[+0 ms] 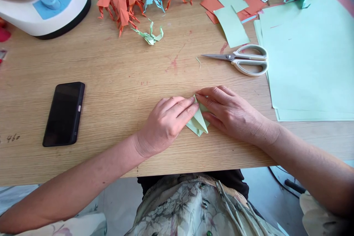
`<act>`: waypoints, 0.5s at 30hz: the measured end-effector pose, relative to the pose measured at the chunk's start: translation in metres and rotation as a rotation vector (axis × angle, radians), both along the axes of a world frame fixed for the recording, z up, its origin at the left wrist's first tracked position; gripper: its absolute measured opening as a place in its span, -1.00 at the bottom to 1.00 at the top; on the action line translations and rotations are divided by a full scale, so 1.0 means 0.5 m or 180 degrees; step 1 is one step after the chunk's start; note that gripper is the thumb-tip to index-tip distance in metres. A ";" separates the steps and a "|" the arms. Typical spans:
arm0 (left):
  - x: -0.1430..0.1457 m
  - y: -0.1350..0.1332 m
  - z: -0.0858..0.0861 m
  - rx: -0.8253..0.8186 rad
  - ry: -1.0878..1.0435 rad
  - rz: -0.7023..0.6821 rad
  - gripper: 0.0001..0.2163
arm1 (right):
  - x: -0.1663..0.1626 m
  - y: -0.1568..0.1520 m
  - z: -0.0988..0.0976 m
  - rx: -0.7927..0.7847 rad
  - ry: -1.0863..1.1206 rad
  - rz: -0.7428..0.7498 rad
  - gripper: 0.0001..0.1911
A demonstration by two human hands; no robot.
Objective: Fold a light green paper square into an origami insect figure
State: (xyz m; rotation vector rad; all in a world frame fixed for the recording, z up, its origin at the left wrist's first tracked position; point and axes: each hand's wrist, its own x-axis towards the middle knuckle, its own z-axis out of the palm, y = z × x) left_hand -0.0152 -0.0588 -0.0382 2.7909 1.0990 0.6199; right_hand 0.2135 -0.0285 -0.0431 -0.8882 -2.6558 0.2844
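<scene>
A small piece of pale green folded paper (199,122) lies on the wooden table near its front edge, with a loose pointed flap toward me. The fingers of my left hand (173,118) are together and press on the paper's left side and top tip. My right hand (228,112) grips the right side, its thumb low and its fingertips at the top point, touching close to the left fingertips. Part of the paper is hidden under both hands.
Scissors (240,59) lie beyond my right hand, beside large green sheets (312,59). A black phone (64,114) lies at left. Folded orange paper figures (116,3), a small green figure (151,37), cut paper pieces (232,25) and a white appliance (49,3) stand farther back.
</scene>
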 end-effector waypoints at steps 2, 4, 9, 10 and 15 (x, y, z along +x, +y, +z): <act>-0.003 0.002 -0.003 -0.0032 -0.0025 -0.0086 -0.69 | 0.000 0.001 0.001 -0.0018 0.0002 0.0000 -0.65; -0.008 0.005 -0.007 -0.0009 -0.0026 -0.0194 -0.70 | 0.001 0.001 0.001 -0.0062 0.0017 0.0003 -0.66; -0.025 0.018 -0.013 0.0215 0.0078 -0.0553 -0.71 | 0.004 0.005 0.002 -0.0214 0.0172 0.0046 -0.66; -0.028 0.022 -0.013 0.0269 0.0078 -0.0611 -0.71 | 0.005 0.007 0.002 -0.0202 0.0203 0.0079 -0.66; -0.039 0.040 -0.010 0.0456 0.0099 -0.0915 -0.75 | 0.012 0.018 0.004 -0.0160 0.0251 0.0314 -0.66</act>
